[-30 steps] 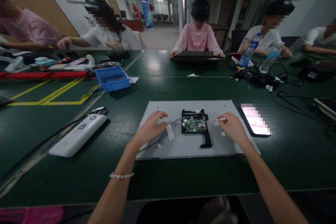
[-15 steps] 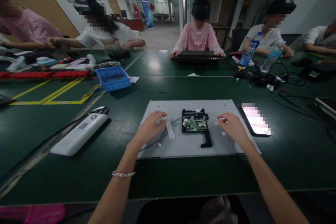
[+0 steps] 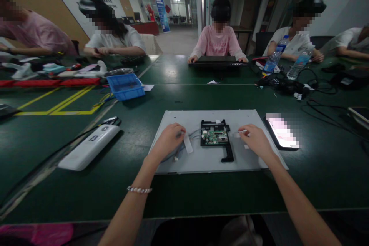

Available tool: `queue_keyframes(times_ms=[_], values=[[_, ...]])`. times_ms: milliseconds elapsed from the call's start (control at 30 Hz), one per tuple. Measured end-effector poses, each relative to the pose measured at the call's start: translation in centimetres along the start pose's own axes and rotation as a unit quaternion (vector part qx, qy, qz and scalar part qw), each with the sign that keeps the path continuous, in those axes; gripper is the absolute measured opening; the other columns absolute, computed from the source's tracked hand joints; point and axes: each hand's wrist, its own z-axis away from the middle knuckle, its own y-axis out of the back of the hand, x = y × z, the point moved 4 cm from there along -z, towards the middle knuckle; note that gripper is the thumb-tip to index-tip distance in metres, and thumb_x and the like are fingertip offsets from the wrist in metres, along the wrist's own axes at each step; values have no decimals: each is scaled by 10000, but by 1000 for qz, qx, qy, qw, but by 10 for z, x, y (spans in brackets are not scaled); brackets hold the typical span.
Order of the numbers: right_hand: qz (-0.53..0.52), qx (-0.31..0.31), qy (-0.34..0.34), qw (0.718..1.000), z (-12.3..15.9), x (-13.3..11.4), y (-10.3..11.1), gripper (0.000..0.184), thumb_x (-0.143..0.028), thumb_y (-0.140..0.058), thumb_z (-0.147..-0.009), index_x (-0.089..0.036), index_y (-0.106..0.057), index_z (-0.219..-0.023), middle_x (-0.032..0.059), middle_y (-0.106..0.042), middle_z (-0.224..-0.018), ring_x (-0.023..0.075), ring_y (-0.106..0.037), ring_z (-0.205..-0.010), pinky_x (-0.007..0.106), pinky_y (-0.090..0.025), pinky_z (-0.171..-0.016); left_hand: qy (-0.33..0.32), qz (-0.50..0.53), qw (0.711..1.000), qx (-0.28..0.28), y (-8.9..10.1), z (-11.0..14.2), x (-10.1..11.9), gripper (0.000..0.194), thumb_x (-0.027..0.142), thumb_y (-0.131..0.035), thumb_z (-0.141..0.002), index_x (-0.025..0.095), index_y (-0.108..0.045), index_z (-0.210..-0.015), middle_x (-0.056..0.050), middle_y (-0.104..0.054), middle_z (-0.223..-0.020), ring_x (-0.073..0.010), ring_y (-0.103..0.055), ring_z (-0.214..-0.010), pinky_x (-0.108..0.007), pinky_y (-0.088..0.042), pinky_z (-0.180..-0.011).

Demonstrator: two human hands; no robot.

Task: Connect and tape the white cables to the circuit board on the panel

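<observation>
A pale grey flat panel (image 3: 207,166) lies on the table before me, a black plastic bracket (image 3: 227,153) with a green circuit board (image 3: 215,136) at its middle. Thumb and fingers of my left hand (image 3: 168,140) pinch the upper end of a white strip (image 3: 188,144) that slants down over the panel. Grey cables (image 3: 194,133) run from the board toward this hand, which partly hides them. On the other side, my right hand (image 3: 255,138) is closed in a pinch, a small white piece (image 3: 236,135) showing at its fingertips.
A lit phone (image 3: 281,132) lies right of the panel, a white power bank (image 3: 90,148) with a cable to its left. Farther off are a blue bin (image 3: 125,86), two bottles (image 3: 275,55) and tangled black cables (image 3: 284,85). Several people sit across the table.
My left thumb and fingers have closed together at the top of the white strip. My right hand looks nearly unchanged. Across the table, a person at the left has drawn an arm in.
</observation>
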Motion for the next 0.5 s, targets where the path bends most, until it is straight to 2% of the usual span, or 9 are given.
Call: queue_keyframes(times_ms=[333, 500], values=[[-22, -12, 9, 1000, 0, 1, -2, 209, -214, -523, -770, -189, -667, -918, 63, -638, -946, 156, -602, -728, 306, -457, -739, 47, 7, 998, 28, -3, 3, -16, 171, 157, -483, -788, 188, -633, -864, -55, -631, -936, -204, -572, -931, -335, -425, -873], [-38, -30, 14, 999, 1, 3, -5, 227, -220, -544, -747, -193, -676, -930, 64, -630, -941, 154, -601, -738, 301, -465, -732, 49, 13, 998, 36, 0, 4, -12, 192, 174, -469, -792, 195, -641, -876, -56, -631, -943, -213, -573, -944, -350, -423, -894]])
